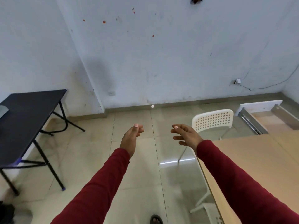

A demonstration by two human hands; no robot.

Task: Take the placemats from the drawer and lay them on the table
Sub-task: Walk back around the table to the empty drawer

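Both my arms in red sleeves reach forward over the tiled floor. My left hand (131,136) is held out with loosely curled fingers and holds nothing. My right hand (186,135) is spread, fingers apart, also holding nothing. A light wooden table (252,160) fills the lower right. At its far end a drawer (265,120) with a white front and metal rails stands pulled out; its wooden bottom shows bare. No placemats are in view.
A white perforated chair (213,120) stands by the wooden table, just beyond my right hand. A dark folding table (24,120) stands at the left against the wall. A foot in a sandal (156,219) shows at the bottom edge. A cable and plug (237,81) hang on the far wall.
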